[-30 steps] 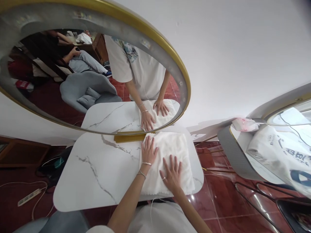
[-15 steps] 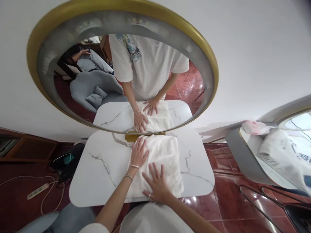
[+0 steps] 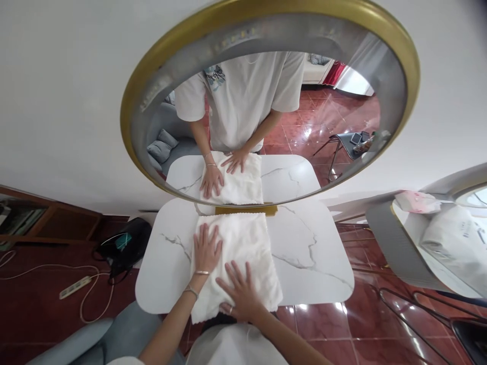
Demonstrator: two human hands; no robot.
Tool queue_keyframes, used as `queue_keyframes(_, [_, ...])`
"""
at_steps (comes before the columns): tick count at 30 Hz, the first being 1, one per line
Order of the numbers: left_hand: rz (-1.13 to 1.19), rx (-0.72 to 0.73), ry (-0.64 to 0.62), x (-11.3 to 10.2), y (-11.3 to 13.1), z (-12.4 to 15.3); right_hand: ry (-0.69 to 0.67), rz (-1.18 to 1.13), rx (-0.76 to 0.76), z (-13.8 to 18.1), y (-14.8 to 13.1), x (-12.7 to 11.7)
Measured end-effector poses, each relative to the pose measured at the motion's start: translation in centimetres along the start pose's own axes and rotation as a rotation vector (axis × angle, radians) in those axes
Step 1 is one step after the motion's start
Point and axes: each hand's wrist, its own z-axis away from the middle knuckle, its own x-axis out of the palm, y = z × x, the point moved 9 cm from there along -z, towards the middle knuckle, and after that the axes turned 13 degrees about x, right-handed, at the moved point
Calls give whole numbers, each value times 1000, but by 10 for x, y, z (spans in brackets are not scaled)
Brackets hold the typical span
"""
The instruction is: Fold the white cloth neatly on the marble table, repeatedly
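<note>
A folded white towel (image 3: 247, 243) lies on the white marble table (image 3: 308, 253), its near edge hanging a little over the table's front. My left hand (image 3: 206, 249) lies flat on the towel's left part, fingers stretched out. My right hand (image 3: 240, 293) lies flat on the towel's near edge, fingers spread. Neither hand holds anything. A bracelet sits on my left wrist and a ring on my right hand.
A round gold-framed mirror (image 3: 152, 91) stands at the table's back edge and reflects me and the towel. A black bag (image 3: 124, 246) and a power strip (image 3: 75, 287) lie on the red tiled floor at left. A second mirror (image 3: 384, 238) and white bag (image 3: 452, 248) stand at right.
My view has swung left, so the table and mirror sit further right in the picture. My right hand slid toward the towel's near edge. My left hand stays flat on the left part.
</note>
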Motion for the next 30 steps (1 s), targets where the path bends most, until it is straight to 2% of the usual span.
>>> queue_keyframes(3, [47,58,-25,13,37,-24,142,125,123,14,32,-5])
queue_keyframes(6, [92,102,-12,23,72,-46,201,219,212,26,61,-16])
queue_keyframes(8, [113,120,7,26,86,-55,225,253,241,29,72,-22])
queue_keyframes(10, [126,134,21,26,89,-58,238,266,252,29,74,-26])
queue_keyframes(14, [125,130,26,23,66,-55,221,255,223,15,57,-21])
queue_keyframes(21, [92,77,-20,16,-3,-52,246,101,142,-34,22,-15])
queue_keyframes(23, [87,70,-40,15,-21,-52,352,13,224,-52,30,-25])
queue_keyframes(26, [81,76,-66,15,-44,-52,605,-22,479,-72,58,-48])
queue_keyframes(27, [79,77,-69,14,-51,-50,647,-5,543,-79,65,-52])
queue_keyframes(30, [79,69,-52,9,-73,-43,585,41,551,-106,67,-45])
